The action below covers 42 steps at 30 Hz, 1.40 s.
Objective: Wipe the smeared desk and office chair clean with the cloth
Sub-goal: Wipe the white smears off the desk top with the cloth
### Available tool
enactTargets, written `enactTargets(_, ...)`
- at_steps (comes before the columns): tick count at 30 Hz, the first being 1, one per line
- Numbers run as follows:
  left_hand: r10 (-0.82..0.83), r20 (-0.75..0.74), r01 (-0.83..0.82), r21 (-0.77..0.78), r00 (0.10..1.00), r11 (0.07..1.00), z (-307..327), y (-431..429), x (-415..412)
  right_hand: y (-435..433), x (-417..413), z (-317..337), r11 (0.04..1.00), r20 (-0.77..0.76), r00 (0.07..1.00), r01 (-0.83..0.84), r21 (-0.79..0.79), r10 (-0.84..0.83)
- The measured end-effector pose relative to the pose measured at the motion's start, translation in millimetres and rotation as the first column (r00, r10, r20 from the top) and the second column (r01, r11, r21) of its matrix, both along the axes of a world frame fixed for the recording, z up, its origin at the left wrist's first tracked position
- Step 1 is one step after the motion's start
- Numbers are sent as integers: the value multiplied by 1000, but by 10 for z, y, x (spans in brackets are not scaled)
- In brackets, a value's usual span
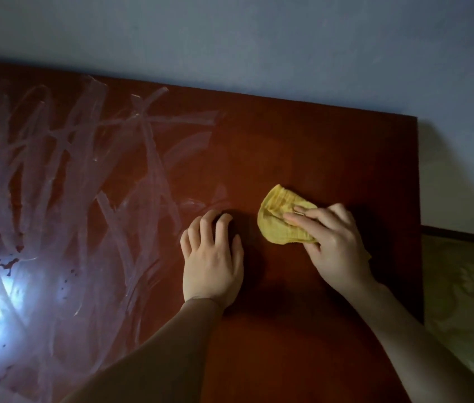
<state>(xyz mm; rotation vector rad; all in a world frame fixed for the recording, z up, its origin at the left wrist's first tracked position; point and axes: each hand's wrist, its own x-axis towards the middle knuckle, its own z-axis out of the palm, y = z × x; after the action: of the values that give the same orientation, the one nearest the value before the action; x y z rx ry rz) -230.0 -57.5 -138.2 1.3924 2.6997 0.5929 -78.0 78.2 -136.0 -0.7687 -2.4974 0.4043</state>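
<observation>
A blue-grey wall (259, 39) meets patterned floor (462, 286) (dark skirting (462, 231) between).

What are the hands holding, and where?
The right hand holds the yellow cloth by its near end, fingers on top. The left hand rests on the desk, holding nothing.

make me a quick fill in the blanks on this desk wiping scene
1. The right hand holds a ___ cloth against the desk.
2. The whitish smears cover the desk's ___ side.
3. The left hand rests on the desk between the smears and the ___.
Missing words: yellow; left; cloth
</observation>
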Motion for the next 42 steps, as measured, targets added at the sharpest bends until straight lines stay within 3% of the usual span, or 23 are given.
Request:
enactTargets(8,-7,14,7,23,1000,1000,3,-2,-5,763,461,31,923,25,923,384,30,-385)
enactTargets(13,0,12,-1,38,1000,999,-4,9,17,1352,142,32,773,-2,773,634,10,-634)
enactTargets(17,-5,12,5,34,1000,999,-5,22,18,1656,-290,17,712,-26,712,703,8,-702)
enactTargets(22,1,6,-1,21,1000,1000,4,33,6,1627,-705,17,814,3,814,580,45,-580)
enactTargets(29,7,4,-7,2,1000,1000,10,41,-39,1028,-722,5,973,-27,977,215,86,-214)
enactTargets(36,9,34,-9,-4,999,1000,33,35,-17,245,-54,-5,991,30,991,-134,2,134)
enactTargets(42,21,57,-21,-7,998,1000,46,39,8,5,677,-34,974,11,975,-220,53,220)
